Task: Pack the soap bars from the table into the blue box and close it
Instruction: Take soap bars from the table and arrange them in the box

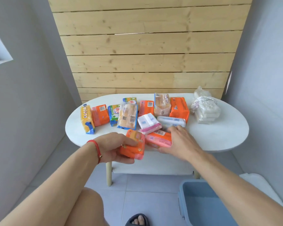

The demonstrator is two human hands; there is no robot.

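Several wrapped soap packs lie on the white oval table [219, 137]. My left hand [116, 149] grips an orange and pink soap pack [136, 144] at the table's front edge. My right hand [178, 142] rests on a second orange and pink soap pack [158, 138], fingers over its right end and thumb beneath its front edge. Behind it lie a white and pink pack [148, 123] and a white and blue pack [171, 121]. The blue box [201, 201] stands open on the floor at the lower right, empty inside, partly behind my right forearm.
Yellow, orange, green and clear-wrapped packs fill the table's back row, with a large orange pack [180, 108] at the right. A bundle of whitish bars in clear plastic [204, 108] sits far right. A wooden slat wall stands behind. My knee and sandalled foot are below.
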